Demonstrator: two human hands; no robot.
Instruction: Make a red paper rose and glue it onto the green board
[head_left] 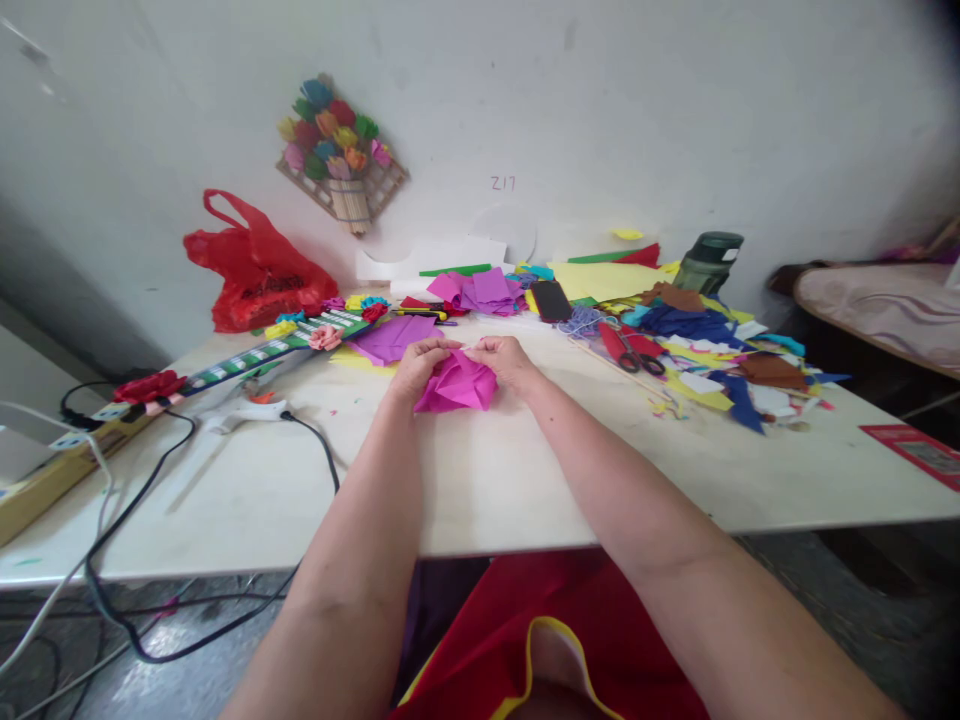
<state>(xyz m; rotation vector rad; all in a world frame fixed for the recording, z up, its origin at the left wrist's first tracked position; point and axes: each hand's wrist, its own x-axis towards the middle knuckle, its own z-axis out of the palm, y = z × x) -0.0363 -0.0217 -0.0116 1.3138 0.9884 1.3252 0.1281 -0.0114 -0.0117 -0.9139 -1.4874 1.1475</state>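
Observation:
Both hands meet over the middle of the white table, pinching a piece of magenta crepe paper [459, 388] along its far edge. My left hand [421, 366] is closed on the paper's left side, and my right hand [504, 358] is closed on its right side. The paper is creased and hangs down towards me, partly resting near the tabletop. Just left of my left hand lie flat purple paper sheets [399, 338]. Whether anything else is between the fingertips is too small to tell.
A glue gun [251, 408] with a black cord lies to the left. Beside it runs a board with paper flowers [325, 337]. A red plastic bag [262, 265] stands behind. On the right are scissors [641, 362], a phone [552, 300], a dark bottle [709, 264] and coloured paper scraps [694, 322].

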